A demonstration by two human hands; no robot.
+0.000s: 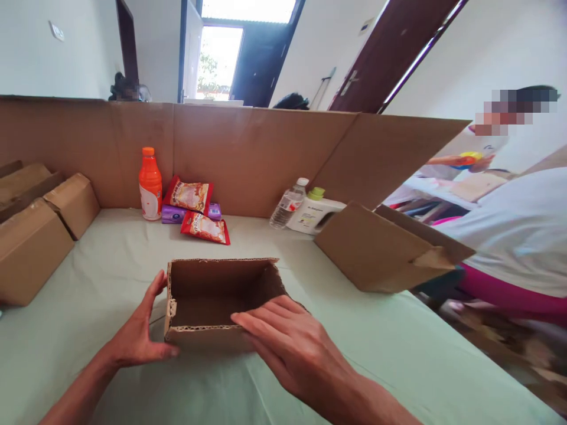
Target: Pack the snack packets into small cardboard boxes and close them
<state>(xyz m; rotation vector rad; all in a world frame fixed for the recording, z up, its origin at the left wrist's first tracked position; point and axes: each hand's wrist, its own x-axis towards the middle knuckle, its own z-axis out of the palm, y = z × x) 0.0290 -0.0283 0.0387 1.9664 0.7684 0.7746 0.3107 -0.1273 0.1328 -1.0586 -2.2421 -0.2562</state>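
An open-topped cardboard box (208, 337) rests on the green cloth in front of me, and its visible inside holds nothing. Around its left end is my left hand (139, 333), thumb at the front corner and fingers at the far left edge. My right hand (287, 339) grips the box's front rim near the right end, covering that corner. Beyond the box lie two red snack packets (206, 228), one of them on top of a purple package (172, 214). An orange bottle (150, 186) stands upright to their left.
A clear bottle (287, 205) leans beside a white jug with a green cap (312, 212). An open cardboard box (376, 248) sits at the right, other boxes (31, 251) at the left. A cardboard wall (248, 159) closes the back. Another person (487, 147) is at the far right.
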